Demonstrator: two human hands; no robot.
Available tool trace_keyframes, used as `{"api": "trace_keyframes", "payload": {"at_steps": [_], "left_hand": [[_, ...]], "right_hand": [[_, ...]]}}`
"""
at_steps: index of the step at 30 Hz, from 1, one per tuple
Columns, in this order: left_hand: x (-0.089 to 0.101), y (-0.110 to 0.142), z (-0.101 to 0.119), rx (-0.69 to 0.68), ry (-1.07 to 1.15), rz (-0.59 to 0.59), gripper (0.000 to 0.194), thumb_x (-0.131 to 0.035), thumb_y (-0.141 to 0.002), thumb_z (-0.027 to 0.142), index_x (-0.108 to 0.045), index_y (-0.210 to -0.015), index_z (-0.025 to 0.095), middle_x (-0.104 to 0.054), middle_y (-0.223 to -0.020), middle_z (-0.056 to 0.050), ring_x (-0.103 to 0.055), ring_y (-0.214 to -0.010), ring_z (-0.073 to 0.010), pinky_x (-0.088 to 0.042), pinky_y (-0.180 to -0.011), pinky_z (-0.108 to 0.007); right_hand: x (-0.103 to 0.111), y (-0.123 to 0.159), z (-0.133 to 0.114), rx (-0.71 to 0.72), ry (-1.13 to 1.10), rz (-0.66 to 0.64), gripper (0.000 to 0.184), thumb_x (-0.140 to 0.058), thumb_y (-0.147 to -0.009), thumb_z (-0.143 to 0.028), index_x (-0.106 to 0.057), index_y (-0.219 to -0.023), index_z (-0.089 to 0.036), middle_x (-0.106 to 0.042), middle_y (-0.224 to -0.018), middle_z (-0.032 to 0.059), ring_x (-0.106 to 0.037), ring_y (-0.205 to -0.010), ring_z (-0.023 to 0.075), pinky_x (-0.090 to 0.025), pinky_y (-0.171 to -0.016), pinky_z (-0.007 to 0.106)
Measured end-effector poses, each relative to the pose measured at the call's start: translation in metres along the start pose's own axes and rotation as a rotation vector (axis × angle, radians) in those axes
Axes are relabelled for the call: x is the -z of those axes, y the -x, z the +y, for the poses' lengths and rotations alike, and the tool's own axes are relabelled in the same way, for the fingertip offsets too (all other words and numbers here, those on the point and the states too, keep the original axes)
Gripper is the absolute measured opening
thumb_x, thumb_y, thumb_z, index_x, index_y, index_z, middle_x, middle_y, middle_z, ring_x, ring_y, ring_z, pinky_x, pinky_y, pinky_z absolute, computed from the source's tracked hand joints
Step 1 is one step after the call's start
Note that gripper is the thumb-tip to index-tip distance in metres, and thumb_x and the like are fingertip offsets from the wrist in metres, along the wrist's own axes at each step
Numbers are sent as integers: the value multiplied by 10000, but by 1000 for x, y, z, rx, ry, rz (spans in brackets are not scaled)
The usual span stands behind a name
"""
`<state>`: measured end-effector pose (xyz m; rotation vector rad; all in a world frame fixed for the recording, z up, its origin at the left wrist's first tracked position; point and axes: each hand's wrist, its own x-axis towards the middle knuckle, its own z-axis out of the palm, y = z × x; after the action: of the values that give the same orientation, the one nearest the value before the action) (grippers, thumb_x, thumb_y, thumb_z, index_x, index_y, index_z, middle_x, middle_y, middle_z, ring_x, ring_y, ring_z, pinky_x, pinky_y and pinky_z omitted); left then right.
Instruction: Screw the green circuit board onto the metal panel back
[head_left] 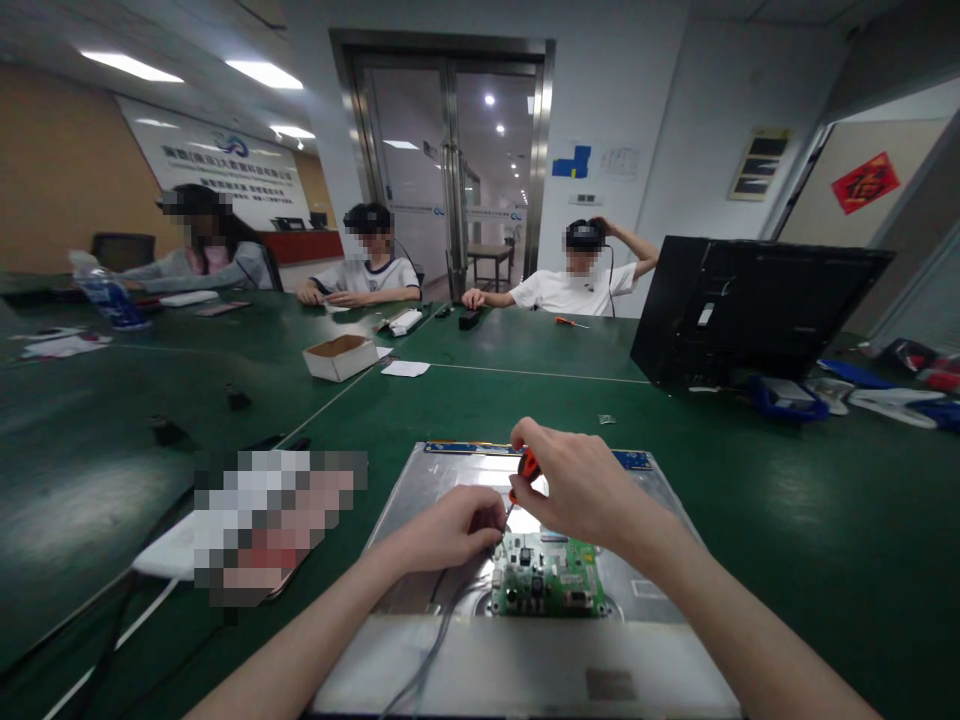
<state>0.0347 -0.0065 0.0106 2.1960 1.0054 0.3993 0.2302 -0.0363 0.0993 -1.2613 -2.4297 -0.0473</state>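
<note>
My right hand (pixel 581 485) is closed around the orange-and-black handle of a screwdriver (pixel 529 466). The screwdriver stands tilted, its thin shaft running down to the upper left corner of a green circuit board (pixel 551 578). Right beside the tip, my left hand (pixel 450 528) has its thumb and fingers pinched together; whatever is between them is hidden. The board lies on the silvery back of a flat display panel (pixel 525 665), which has a blue circuit strip (pixel 634 460) along its far edge. Grey cables (pixel 442 635) run across the panel below my left hand.
Left of the panel, a blurred-out pinkish flat object (pixel 296 545) and a white one lie among cables. A black monitor housing (pixel 757 310) stands at the right. Farther off are a small open box (pixel 341 358), a bottle (pixel 112 295) and another screwdriver (pixel 571 322). Three people sit across the table.
</note>
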Motion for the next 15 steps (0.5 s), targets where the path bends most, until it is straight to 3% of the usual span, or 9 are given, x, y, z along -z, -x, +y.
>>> {"api": "trace_keyframes", "payload": {"at_steps": [6,12,15], "left_hand": [[-1,0,1,1,7,-8,44,-529,-759,163,-560,-789,171,-534,-678,17,-499,-628,-142,-382,-556,-230],[-2,0,-2,-14,-7,3,84,-530,-742,147,-567,-815,166,-557,-714,7,-505,-648,-146,-390,-576,-233],[-2,0,-2,-33,10,0,98,-516,-741,129,-562,-820,164,-556,-712,10,-510,-645,-144,-392,-585,-238]], "right_hand": [[0,-1,0,-2,61,-21,163,-532,-883,-364,-525,-954,-217,-708,-793,19,-628,-654,173,-208,-518,272],[1,1,-1,9,-6,-7,195,-557,-793,-243,-504,-977,-206,-701,-841,14,-610,-647,151,-212,-509,266],[1,1,-1,34,-4,-3,194,-565,-814,-298,-512,-978,-211,-698,-836,16,-602,-644,148,-219,-512,262]]}}
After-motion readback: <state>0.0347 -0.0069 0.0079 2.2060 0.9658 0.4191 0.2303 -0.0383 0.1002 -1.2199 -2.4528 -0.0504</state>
